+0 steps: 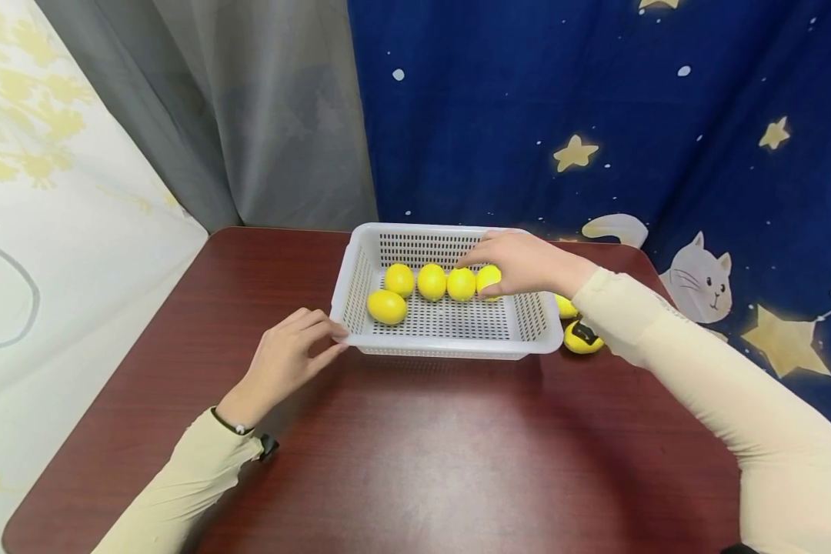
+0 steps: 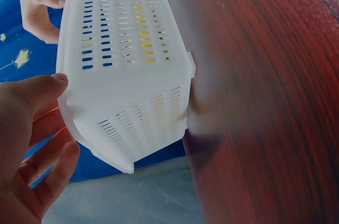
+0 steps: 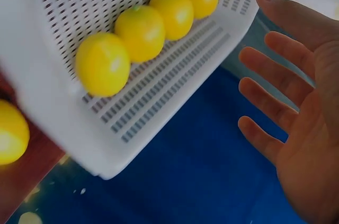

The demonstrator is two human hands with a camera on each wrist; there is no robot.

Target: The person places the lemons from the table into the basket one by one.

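Observation:
A white perforated plastic basket (image 1: 450,344) stands on the table with several yellow lemons (image 1: 432,282) inside. Most of these line up along its back side, and one lemon (image 1: 387,307) lies in front of the row at the left. My left hand (image 1: 292,345) pinches the rim at the near left corner; the left wrist view shows its thumb (image 2: 59,78) on the rim. Above the basket's right part is my right hand (image 1: 526,263), over the rightmost lemon. In the right wrist view that hand (image 3: 302,86) has spread fingers, apart from the lemons and holding nothing.
Outside the basket, on its right, two lemons (image 1: 582,342) lie on the table, partly hidden by my right sleeve. The dark red wooden table (image 1: 415,438) ends behind the basket at a blue starry curtain (image 1: 485,115) and a grey curtain (image 1: 284,115).

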